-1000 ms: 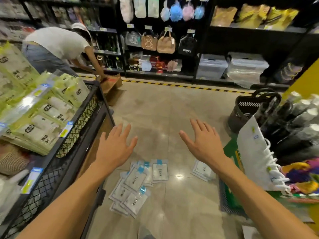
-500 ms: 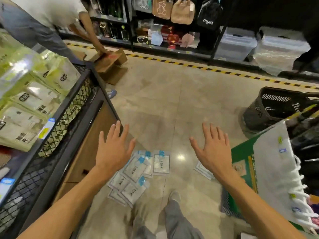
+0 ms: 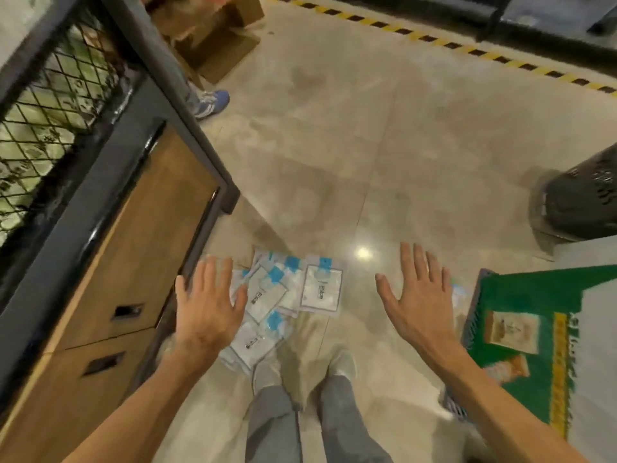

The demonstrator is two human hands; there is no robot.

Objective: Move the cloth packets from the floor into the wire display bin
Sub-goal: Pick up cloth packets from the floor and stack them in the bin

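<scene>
From the head view, flat white cloth packets (image 3: 267, 299) with blue tabs lie scattered on the glossy beige floor (image 3: 334, 145), just beside the wood-fronted stand under the black wire display bin (image 3: 56, 95). Since half a second ago the view has tipped further down. Left hand (image 3: 207, 309) and right hand (image 3: 417, 295) hover palm-down, fingers spread, grasping nothing.

The floor (image 3: 334, 155) is smooth polished stone tile, glossy enough to throw back a lamp glare. The packets (image 3: 322, 290) lie in clear, shiny plastic film. The bin (image 3: 56, 95) is dark matt metal mesh in a metal frame, over matt wood-grain drawers (image 3: 133, 262). A box (image 3: 213, 45) is plain brown cardboard.
</scene>
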